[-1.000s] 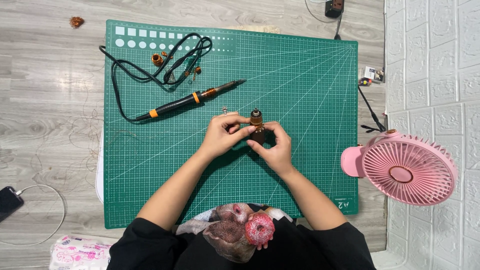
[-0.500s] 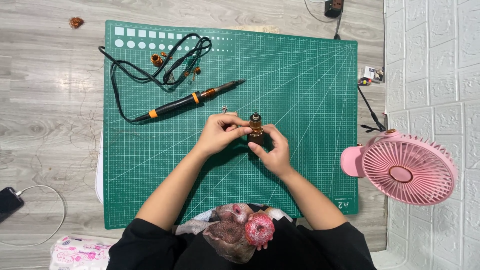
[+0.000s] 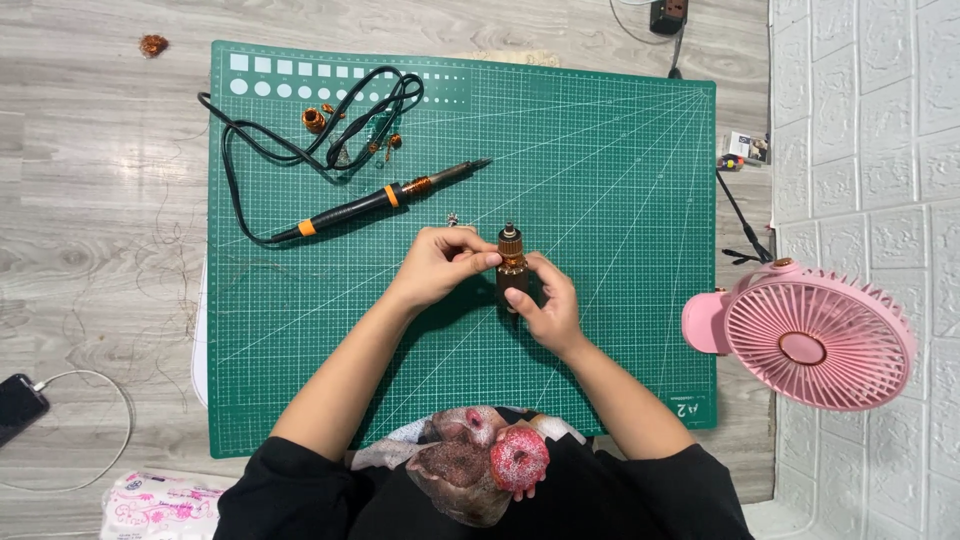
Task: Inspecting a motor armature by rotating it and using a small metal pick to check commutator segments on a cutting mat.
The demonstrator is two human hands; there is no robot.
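Note:
Both hands meet over the middle of a green cutting mat (image 3: 620,180). Between them is a small motor rotor (image 3: 512,262) with copper windings and a dark body, its shaft pointing away from me. My left hand (image 3: 440,262) pinches the rotor's upper part with its fingertips. My right hand (image 3: 545,305) grips its lower body from the right side. A black and orange soldering iron (image 3: 385,198) lies on the mat just up and left of the hands, its tip pointing right.
The iron's black cord (image 3: 300,140) loops at the mat's top left among small copper parts (image 3: 315,120). A pink fan (image 3: 815,340) stands at the right by a white brick wall. A phone (image 3: 18,408) on a cable lies at lower left.
The hands and rotor stay in nearly the same place; the fingers have shifted slightly around the rotor.

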